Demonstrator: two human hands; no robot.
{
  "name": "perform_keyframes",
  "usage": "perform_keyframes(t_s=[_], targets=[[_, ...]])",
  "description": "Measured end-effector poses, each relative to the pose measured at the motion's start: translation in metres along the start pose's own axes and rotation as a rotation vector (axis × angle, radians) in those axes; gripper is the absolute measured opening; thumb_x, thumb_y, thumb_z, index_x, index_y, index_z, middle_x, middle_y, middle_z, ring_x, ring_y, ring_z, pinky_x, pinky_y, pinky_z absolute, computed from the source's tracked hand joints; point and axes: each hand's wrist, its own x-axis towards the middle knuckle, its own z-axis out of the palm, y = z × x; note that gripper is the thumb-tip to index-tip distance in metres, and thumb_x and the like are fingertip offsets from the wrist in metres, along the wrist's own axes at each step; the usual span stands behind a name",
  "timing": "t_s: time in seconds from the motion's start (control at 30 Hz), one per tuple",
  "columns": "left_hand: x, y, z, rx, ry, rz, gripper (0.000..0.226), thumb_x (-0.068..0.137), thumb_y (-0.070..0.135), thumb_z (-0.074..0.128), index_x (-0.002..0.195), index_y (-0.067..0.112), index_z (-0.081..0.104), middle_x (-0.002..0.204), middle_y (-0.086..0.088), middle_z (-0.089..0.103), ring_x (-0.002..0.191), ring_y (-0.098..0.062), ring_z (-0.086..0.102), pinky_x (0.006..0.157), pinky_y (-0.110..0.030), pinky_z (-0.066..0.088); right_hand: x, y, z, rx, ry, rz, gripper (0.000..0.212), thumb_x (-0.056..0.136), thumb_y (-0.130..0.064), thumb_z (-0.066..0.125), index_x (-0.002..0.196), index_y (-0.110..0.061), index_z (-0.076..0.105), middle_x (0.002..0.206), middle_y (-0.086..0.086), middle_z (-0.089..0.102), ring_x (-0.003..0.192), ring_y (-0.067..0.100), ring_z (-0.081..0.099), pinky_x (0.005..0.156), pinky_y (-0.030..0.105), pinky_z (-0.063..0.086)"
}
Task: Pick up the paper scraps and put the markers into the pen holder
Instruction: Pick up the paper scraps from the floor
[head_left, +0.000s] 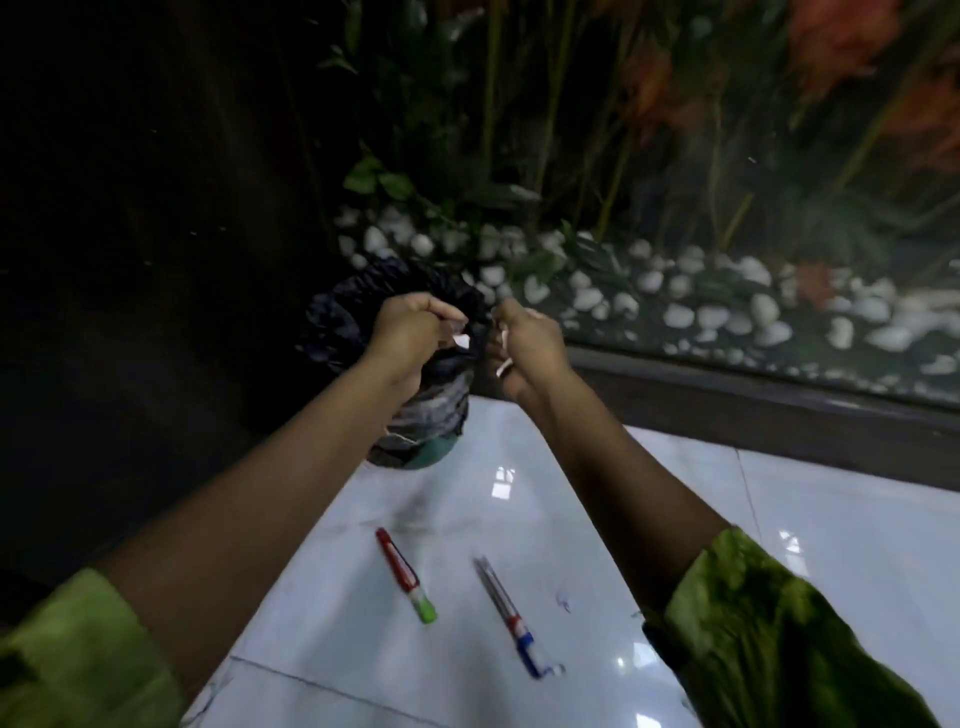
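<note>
Both hands (410, 332) (524, 345) clutch white paper scraps (461, 340) over crinkled black bin liner (353, 312).

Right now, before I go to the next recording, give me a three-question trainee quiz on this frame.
1. True or false: both markers are already in a pen holder.
2. What does each hand grip? A) markers B) white paper scraps C) pebbles
3. Which marker lies nearer the bin?

Key:
1. False: the red and green marker and the blue marker lie on the tiled floor.
2. B: the left hand and right hand pinch paper scraps above the bag-lined bin.
3. The red and green one.
</note>
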Motion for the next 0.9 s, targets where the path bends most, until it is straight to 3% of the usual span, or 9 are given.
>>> perform_keyframes(t_s=[0.13,0.2,0.3,0.37,0.43,0.53,0.6,0.67,0.9], targets=[[0.044,0.011,-0.041,0.031,0.279,0.022,0.035,0.084,-0.008,0.050,0.057,0.013,0.053,0.065,-0.004,0.055,0.067,-0.017,0.052,0.061,-0.026,0.046,0.034,-0.007,0.049,-0.077,0.066,-0.042,0.041,0.091,-0.009,0.043,0.053,-0.016,0.029,0.042,0.000,0.026,0.029,0.011,0.020,0.034,0.011,0.016],[0.057,0.005,-0.049,0.064,0.354,0.011,0.036,0.083,-0.007,0.050,0.055,0.015,0.053,0.063,-0.003,0.054,0.069,-0.020,0.053,0.066,-0.028,0.048,0.045,-0.002,0.061,-0.155,0.081,-0.058,0.040,0.093,-0.011,0.043,0.054,-0.014,0.031,0.050,0.003,0.029,0.039,0.015,0.024,0.037,0.018,0.023],[0.062,-0.011,-0.055,0.172,0.338,-0.006,0.030,0.087,-0.001,0.046,0.062,0.011,0.058,0.064,-0.005,0.056,0.070,-0.021,0.055,0.065,-0.022,0.048,0.060,0.017,0.073,-0.299,0.030,-0.048,0.038,0.096,-0.015,0.043,0.058,-0.010,0.042,0.056,0.008,0.040,0.048,0.020,0.035,0.052,0.031,0.041],[0.058,-0.018,-0.054,0.234,0.306,-0.013,0.025,0.091,0.004,0.041,0.079,0.008,0.063,0.077,-0.011,0.061,0.076,-0.022,0.055,0.066,-0.023,0.044,0.064,0.027,0.073,-0.435,-0.049,-0.011,0.032,0.097,-0.019,0.043,0.075,-0.003,0.059,0.067,0.012,0.052,0.059,0.025,0.048,0.058,0.034,0.047],[0.058,-0.025,-0.056,0.225,0.301,-0.038,0.024,0.095,0.010,0.037,0.086,0.008,0.059,0.092,-0.014,0.060,0.085,-0.025,0.054,0.073,-0.030,0.040,0.066,0.033,0.071,-0.596,-0.116,0.001,0.036,0.098,-0.024,0.041,0.101,0.004,0.063,0.087,0.016,0.061,0.081,0.030,0.057,0.075,0.041,0.049],[0.058,-0.031,-0.062,0.170,0.290,-0.064,0.025,0.098,0.016,0.035,0.093,0.010,0.058,0.106,-0.011,0.064,0.101,-0.028,0.057,0.083,-0.034,0.041,0.063,0.036,0.067,-0.622,-0.123,-0.050,0.033,0.097,-0.024,0.042,0.096,-0.001,0.066,0.108,0.014,0.064,0.103,0.028,0.056,0.095,0.042,0.042],[0.055,-0.033,-0.062,0.162,0.273,-0.043,0.024,0.098,0.018,0.036,0.091,0.013,0.058,0.105,-0.008,0.064,0.104,-0.027,0.058,0.089,-0.036,0.044,0.060,0.033,0.062,-0.551,-0.105,-0.084,0.030,0.095,-0.022,0.045,0.078,-0.008,0.065,0.103,0.014,0.067,0.096,0.025,0.060,0.092,0.039,0.044],[0.049,-0.030,-0.057,0.133,0.238,0.013,0.022,0.098,0.017,0.037,0.091,0.012,0.057,0.101,-0.006,0.062,0.100,-0.023,0.058,0.090,-0.037,0.045,0.056,0.028,0.055,-0.475,-0.105,-0.121,0.031,0.095,-0.018,0.045,0.069,-0.012,0.060,0.087,0.012,0.068,0.079,0.018,0.061,0.076,0.030,0.045],[0.024,-0.020,-0.009,0.029,0.055,0.197,0.024,0.099,0.014,0.037,0.083,0.013,0.056,0.078,0.003,0.059,0.069,-0.009,0.053,0.066,-0.019,0.042,0.037,0.009,-0.018,-0.326,0.054,-0.187,0.028,0.092,-0.009,0.045,0.067,-0.011,0.058,0.069,0.005,0.061,0.056,0.008,0.057,0.044,0.011,0.041]])
